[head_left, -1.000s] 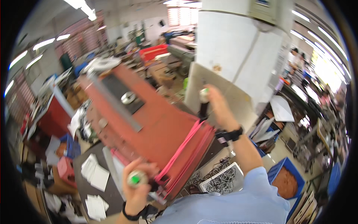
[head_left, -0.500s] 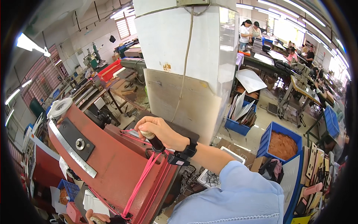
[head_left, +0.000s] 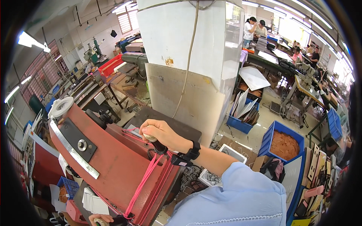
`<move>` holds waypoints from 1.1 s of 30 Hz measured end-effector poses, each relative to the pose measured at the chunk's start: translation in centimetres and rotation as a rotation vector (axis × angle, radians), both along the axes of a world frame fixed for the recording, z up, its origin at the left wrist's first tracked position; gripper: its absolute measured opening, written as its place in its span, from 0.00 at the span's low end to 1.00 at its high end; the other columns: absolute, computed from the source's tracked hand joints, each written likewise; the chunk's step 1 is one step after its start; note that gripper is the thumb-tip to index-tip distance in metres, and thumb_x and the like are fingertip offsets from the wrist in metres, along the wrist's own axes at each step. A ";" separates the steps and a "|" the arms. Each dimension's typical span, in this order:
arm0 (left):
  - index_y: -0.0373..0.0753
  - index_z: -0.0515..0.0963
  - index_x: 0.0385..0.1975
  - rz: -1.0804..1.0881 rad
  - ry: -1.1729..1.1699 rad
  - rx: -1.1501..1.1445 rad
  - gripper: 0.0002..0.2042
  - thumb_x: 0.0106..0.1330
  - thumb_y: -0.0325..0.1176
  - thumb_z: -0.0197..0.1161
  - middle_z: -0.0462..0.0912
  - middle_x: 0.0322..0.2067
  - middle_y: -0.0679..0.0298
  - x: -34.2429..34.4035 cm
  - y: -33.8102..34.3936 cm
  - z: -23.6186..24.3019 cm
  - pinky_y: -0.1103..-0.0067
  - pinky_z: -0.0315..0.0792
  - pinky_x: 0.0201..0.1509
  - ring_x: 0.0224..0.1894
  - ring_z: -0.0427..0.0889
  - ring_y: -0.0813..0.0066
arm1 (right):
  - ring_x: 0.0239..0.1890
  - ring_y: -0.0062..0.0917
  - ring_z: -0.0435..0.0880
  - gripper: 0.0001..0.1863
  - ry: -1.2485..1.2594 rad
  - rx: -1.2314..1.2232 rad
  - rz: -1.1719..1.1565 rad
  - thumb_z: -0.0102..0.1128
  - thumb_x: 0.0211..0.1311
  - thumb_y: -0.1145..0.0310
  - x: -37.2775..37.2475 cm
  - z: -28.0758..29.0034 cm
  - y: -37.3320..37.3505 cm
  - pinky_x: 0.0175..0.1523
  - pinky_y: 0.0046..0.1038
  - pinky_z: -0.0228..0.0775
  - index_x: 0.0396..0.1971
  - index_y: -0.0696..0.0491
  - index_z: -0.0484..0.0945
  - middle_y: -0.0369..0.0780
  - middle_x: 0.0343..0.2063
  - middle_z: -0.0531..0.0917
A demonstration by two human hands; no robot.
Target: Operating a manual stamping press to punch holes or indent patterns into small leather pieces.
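My right hand (head_left: 163,133) is closed round the wrapped, pale top of a black handle (head_left: 160,147) on the red metal machine arm (head_left: 113,145). A black band with a small device (head_left: 184,156) circles that wrist. Low in the picture, partly cut off by the edge, my left hand (head_left: 107,217) is wrapped round a second black handle (head_left: 120,221) with a pale top. Pink cord (head_left: 142,184) is strung tight between the two handles. A curved metal strip (head_left: 73,152) and a black plate with a knob (head_left: 82,144) sit on the arm's top face.
A white pillar (head_left: 184,41) stands just beyond the machine. White sheets (head_left: 94,202) lie under the arm, near my left hand. To the right are blue crates, one with brown pieces (head_left: 283,145), and a white tray of metal parts (head_left: 209,177). People work at far tables (head_left: 269,56).
The view has shifted slightly. Both hands keep their hold on the handles, and the machine arm looks almost the same.
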State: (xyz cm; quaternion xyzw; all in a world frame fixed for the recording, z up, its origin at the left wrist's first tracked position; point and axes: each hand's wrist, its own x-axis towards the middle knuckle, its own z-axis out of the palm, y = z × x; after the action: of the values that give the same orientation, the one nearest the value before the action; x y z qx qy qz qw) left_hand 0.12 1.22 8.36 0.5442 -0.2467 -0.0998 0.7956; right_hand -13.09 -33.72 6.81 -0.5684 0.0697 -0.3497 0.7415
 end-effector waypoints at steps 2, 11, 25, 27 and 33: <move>0.36 0.72 0.35 -0.042 0.020 -0.060 0.24 0.72 0.55 0.44 0.74 0.25 0.60 -0.1 -0.2 0.0 0.74 0.67 0.37 0.28 0.72 0.68 | 0.30 0.18 0.78 0.08 -0.003 -0.011 -0.006 0.52 0.68 0.67 -0.2 0.1 -0.7 0.39 0.22 0.70 0.36 0.57 0.75 0.37 0.27 0.80; 0.32 0.66 0.56 -0.242 -0.169 -0.064 0.32 0.69 0.57 0.53 0.73 0.37 0.57 -3.3 -5.8 -0.6 0.74 0.68 0.42 0.37 0.72 0.69 | 0.31 0.19 0.79 0.11 -0.049 -0.023 -0.157 0.56 0.66 0.68 0.3 1.0 -8.9 0.39 0.21 0.71 0.44 0.59 0.74 0.38 0.29 0.82; 0.33 0.78 0.46 -0.372 -0.622 0.745 0.12 0.63 0.26 0.63 0.79 0.52 0.53 1.0 -5.5 -8.0 0.72 0.68 0.61 0.56 0.78 0.57 | 0.55 0.22 0.76 0.22 -0.011 -0.222 -0.044 0.52 0.73 0.61 -1.1 0.0 3.7 0.62 0.25 0.64 0.60 0.57 0.66 0.41 0.51 0.78; 0.34 0.78 0.47 -0.249 -0.655 0.820 0.13 0.63 0.28 0.64 0.78 0.54 0.53 2.5 -4.5 -10.0 0.72 0.69 0.60 0.56 0.77 0.55 | 0.52 0.21 0.76 0.21 0.035 -0.220 -0.246 0.56 0.71 0.62 -0.8 -0.3 1.9 0.61 0.24 0.64 0.57 0.57 0.68 0.40 0.48 0.78; 0.33 0.74 0.53 -0.032 -0.817 0.849 0.19 0.64 0.33 0.64 0.73 0.60 0.51 4.6 -6.0 -12.4 0.68 0.67 0.62 0.62 0.71 0.52 | 0.47 0.18 0.74 0.22 0.051 -0.266 -0.449 0.63 0.65 0.67 0.6 -1.0 -6.3 0.56 0.21 0.63 0.55 0.58 0.70 0.35 0.45 0.77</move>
State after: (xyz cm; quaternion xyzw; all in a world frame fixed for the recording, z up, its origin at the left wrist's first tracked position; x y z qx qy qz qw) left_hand 4.76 -4.75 -4.05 0.8056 -0.4799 0.0162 0.3471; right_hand -12.48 -39.99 5.83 -0.6399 0.1663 -0.4970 0.5620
